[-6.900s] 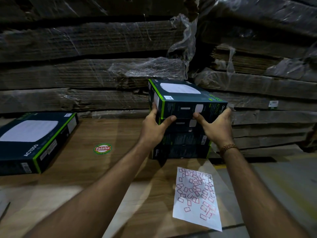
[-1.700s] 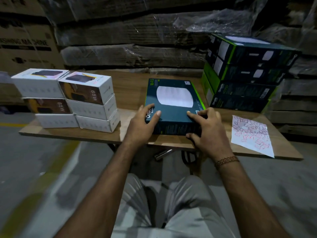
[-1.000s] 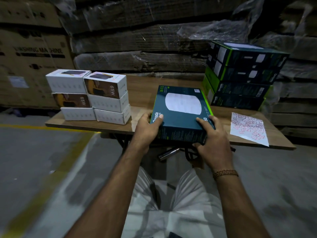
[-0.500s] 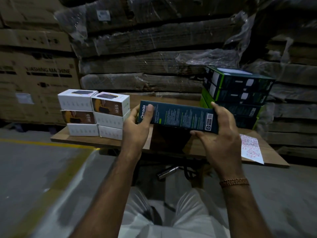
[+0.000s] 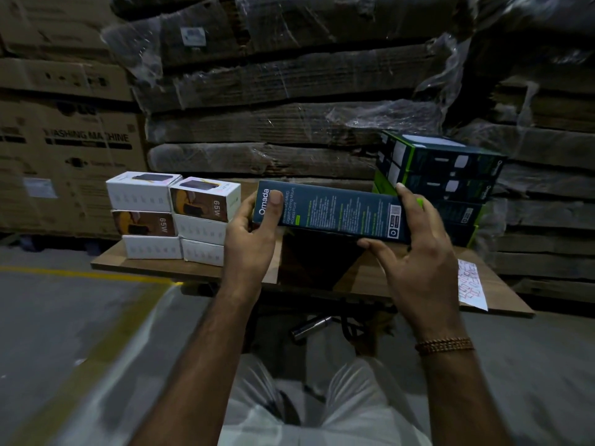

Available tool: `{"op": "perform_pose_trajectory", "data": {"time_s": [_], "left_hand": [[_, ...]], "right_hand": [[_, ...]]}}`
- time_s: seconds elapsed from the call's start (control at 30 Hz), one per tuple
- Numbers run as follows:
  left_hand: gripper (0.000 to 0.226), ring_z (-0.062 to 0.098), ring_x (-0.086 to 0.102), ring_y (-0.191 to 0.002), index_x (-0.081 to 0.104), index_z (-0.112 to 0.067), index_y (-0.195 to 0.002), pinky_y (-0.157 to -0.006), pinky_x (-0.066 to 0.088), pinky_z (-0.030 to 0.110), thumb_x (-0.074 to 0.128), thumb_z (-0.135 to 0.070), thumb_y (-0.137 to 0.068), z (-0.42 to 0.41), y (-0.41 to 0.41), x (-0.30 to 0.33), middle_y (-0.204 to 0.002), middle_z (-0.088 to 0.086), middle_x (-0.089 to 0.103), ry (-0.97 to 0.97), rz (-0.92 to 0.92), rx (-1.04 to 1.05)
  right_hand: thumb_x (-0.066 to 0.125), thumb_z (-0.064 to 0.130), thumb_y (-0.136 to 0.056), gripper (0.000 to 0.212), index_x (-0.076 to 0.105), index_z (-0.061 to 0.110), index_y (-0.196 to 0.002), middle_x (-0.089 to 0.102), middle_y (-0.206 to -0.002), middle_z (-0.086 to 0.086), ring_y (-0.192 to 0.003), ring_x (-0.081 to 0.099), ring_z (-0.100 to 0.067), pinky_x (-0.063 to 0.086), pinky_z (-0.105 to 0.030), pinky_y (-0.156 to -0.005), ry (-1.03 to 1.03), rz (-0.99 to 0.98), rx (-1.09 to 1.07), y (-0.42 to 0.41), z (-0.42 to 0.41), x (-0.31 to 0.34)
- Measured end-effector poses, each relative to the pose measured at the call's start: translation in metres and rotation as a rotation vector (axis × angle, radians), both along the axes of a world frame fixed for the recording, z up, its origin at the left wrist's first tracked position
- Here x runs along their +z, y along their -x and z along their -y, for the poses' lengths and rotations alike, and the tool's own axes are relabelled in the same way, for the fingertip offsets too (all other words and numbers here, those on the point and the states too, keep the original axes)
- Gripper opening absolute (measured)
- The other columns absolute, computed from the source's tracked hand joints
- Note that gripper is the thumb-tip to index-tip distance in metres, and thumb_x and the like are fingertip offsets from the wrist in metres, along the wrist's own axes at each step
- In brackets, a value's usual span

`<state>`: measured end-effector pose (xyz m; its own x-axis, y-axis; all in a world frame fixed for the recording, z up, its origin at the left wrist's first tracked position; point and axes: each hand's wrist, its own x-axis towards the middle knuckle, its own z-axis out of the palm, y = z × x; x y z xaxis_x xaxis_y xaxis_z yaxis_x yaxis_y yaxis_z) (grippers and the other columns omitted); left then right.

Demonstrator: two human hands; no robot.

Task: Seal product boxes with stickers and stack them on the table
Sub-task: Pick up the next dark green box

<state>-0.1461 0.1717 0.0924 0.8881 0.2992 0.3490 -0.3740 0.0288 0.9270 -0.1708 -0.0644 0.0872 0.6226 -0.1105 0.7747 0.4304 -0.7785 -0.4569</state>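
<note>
**Inspector:** Begin with the largest items beyond the fingers.

**Assistant:** Wrapped flat cardboard bundles (image 5: 289,123) rise well behind both hands. Beyond the left fingers stand printed cartons (image 5: 64,149), one marked "WASHING MACHINE".

**Inspector:** The work surface?

**Assistant:** A wooden table (image 5: 154,268) lies under and past the fingertips. The dark stack of boxes (image 5: 444,181), with green edges, sits on it just behind the right fingers. White boxes (image 5: 174,217), some marked "65W", are piled three high in two columns beside the left fingers.

**Inspector:** The item in hand?

**Assistant:** A dark teal box (image 5: 331,210) reading "Omada" is held above the table's near edge, its narrow printed side turned to the camera, long axis running between the two hands.

**Inspector:** State of the fingers?

**Assistant:** The left hand (image 5: 251,239) grips the left end, thumb pressed on the printed face, the other fingers curled behind it. The right hand (image 5: 415,252) grips the right end: one finger reaches over the top edge, another lies along the bottom edge, the rest spread loosely below.

**Inspector:** Smaller items?

**Assistant:** A sticker sheet (image 5: 471,284) with red marks lies on the table outside the right hand. A beaded bracelet (image 5: 444,345) circles the right wrist.
</note>
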Motion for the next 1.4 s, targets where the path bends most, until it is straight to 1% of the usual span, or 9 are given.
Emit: {"op": "perform_pose_trajectory", "data": {"time_s": [0.27,0.4,0.57,0.7,0.83,0.9,1.07,1.27,1.4], "left_hand": [[0.055,0.024,0.071,-0.119,0.061,-0.03,-0.129,-0.099,0.06,0.045,0.067,-0.068,-0.09,0.002,0.001,0.011,-0.121,0.005,0.076,0.381,-0.227,-0.2],[0.032,0.032,0.074,-0.111,0.062,-0.027,-0.111,-0.102,0.058,0.055,0.069,-0.055,-0.098,-0.004,-0.004,0.0,-0.107,0.01,0.08,0.33,-0.428,-0.234],[0.023,0.024,0.073,-0.075,0.067,-0.012,-0.113,-0.058,0.058,0.034,0.065,-0.033,-0.104,-0.013,-0.013,-0.032,-0.085,0.009,0.078,0.183,-0.63,-0.269],[0.011,0.025,0.071,-0.076,0.069,-0.012,-0.109,-0.067,0.056,0.035,0.066,-0.019,-0.102,-0.026,-0.014,-0.043,-0.079,0.005,0.079,0.103,-0.679,-0.306],[0.03,0.026,0.075,-0.084,0.065,-0.016,-0.13,-0.067,0.06,0.036,0.069,-0.018,-0.101,-0.028,-0.022,-0.043,-0.109,0.014,0.08,-0.081,-0.643,-0.358],[0.045,0.023,0.078,-0.085,0.059,-0.017,-0.136,-0.065,0.062,0.034,0.073,-0.041,-0.1,-0.023,-0.028,-0.043,-0.112,0.013,0.08,-0.227,-0.648,-0.341],[0.095,0.026,0.077,-0.098,0.049,-0.025,-0.132,-0.089,0.065,0.05,0.073,-0.09,-0.066,-0.018,-0.038,-0.052,-0.117,0.007,0.074,-0.503,-0.663,-0.208],[0.065,0.026,0.077,-0.096,0.053,-0.017,-0.127,-0.072,0.061,0.037,0.083,-0.058,-0.086,-0.02,-0.039,-0.045,-0.114,0.009,0.075,-0.383,-0.622,-0.228],[0.087,0.029,0.081,-0.091,0.056,-0.011,-0.128,-0.073,0.066,0.046,0.099,-0.052,-0.064,-0.023,-0.043,-0.033,-0.112,0.015,0.078,-0.284,-0.545,-0.241]], "right_hand": [[0.098,0.035,-0.067,0.084,0.058,0.027,-0.141,0.058,-0.14,0.006,-0.126,0.057,-0.012,0.053,-0.033,-0.105,-0.089,-0.044,0.103,0.007,0.005,-0.009],[0.104,0.034,-0.053,0.079,0.062,0.031,-0.12,0.057,-0.125,0.011,-0.115,0.057,-0.01,0.052,-0.03,-0.09,-0.05,-0.145,0.12,0.004,0.013,-0.031],[0.098,0.058,-0.053,0.07,0.063,0.04,-0.11,0.049,-0.118,0.011,-0.107,0.059,-0.016,0.054,-0.034,-0.085,-0.067,-0.365,0.134,-0.005,0.018,-0.057],[0.058,0.104,-0.058,0.095,0.06,0.042,-0.13,0.054,-0.131,0.001,-0.116,0.061,-0.017,0.056,-0.044,-0.1,-0.2,-0.576,0.094,-0.02,0.023,-0.066],[0.058,0.093,-0.075,0.077,0.068,0.032,-0.122,0.078,-0.117,0.002,-0.102,0.073,-0.009,0.059,-0.041,-0.097,-0.456,-0.79,0.274,-0.039,0.026,-0.064],[0.067,0.079,-0.084,0.064,0.068,0.028,-0.122,0.077,-0.113,0.01,-0.099,0.073,-0.008,0.058,-0.034,-0.088,-0.363,-0.826,0.219,-0.046,0.028,-0.062],[0.074,0.067,-0.087,0.045,0.077,0.026,-0.105,0.079,-0.103,0.009,-0.091,0.074,-0.01,0.059,-0.034,-0.084,-0.286,-0.83,0.133,-0.061,0.027,-0.06],[0.063,0.097,-0.067,0.09,0.074,0.014,-0.097,0.078,-0.091,0.001,-0.084,0.076,-0.02,0.059,-0.038,-0.075,-0.298,-0.788,0.054,-0.065,0.032,-0.048],[0.067,0.099,-0.059,0.094,0.066,0.017,-0.106,0.075,-0.1,0.001,-0.09,0.073,-0.02,0.062,-0.045,-0.081,-0.35,-0.701,0.044,-0.062,0.028,-0.041]]}}
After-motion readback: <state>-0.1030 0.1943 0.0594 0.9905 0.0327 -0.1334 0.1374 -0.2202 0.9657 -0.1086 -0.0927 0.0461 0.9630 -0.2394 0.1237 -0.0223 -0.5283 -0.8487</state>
